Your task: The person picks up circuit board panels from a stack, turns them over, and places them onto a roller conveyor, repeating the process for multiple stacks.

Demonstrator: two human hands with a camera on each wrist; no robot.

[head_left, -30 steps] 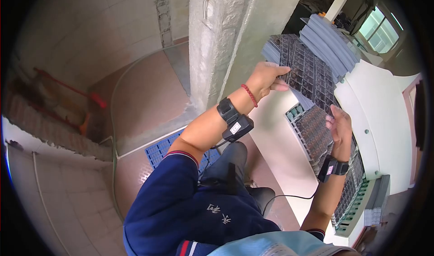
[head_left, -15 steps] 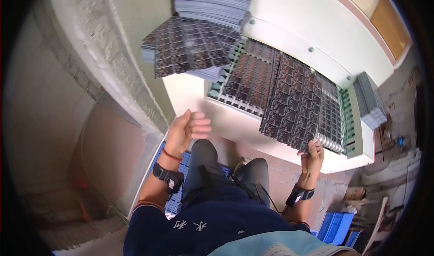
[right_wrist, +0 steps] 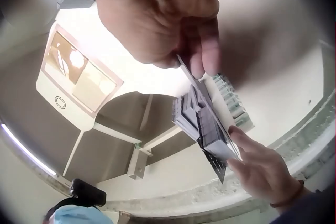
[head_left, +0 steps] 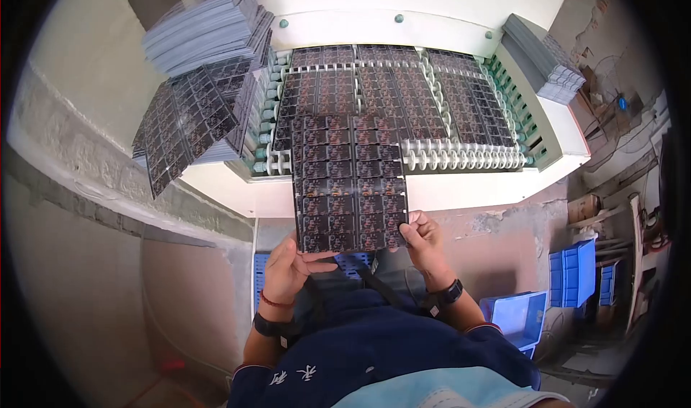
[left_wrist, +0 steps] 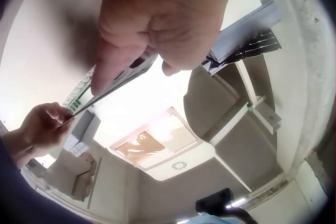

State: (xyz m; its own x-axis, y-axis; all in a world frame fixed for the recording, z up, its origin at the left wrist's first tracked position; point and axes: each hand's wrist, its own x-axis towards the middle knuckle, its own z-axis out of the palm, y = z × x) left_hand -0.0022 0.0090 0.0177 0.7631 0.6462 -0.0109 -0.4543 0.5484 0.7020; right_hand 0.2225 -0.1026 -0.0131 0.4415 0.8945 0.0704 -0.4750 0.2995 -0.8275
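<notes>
A dark circuit board panel [head_left: 353, 185], printed with a grid of small boards, is held in front of the body and overlaps the conveyor's near edge in the head view. Its near right corner is pinched between thumb and fingers of my right hand [head_left: 428, 248]. My left hand [head_left: 283, 271] is at the near left corner, its straight fingers reaching under the panel's edge and its thumb beside it. In the right wrist view the panel [right_wrist: 210, 108] appears edge-on, with the left hand [right_wrist: 262, 169] at its far end. More panels [head_left: 399, 95] lie on the conveyor's white rollers [head_left: 461, 157].
A tall stack of panels [head_left: 198, 37] stands at the left, with a loose panel [head_left: 186, 123] fanned out in front. Another stack [head_left: 540, 59] rests at the machine's right end. Blue crates [head_left: 572, 275] are on the right, and a concrete wall edge [head_left: 108, 159] runs along the left.
The panel in my right hand has come off the rollers toward my body. My left hand has left the left stack and moved to the panel's near left corner. The head view has swung right.
</notes>
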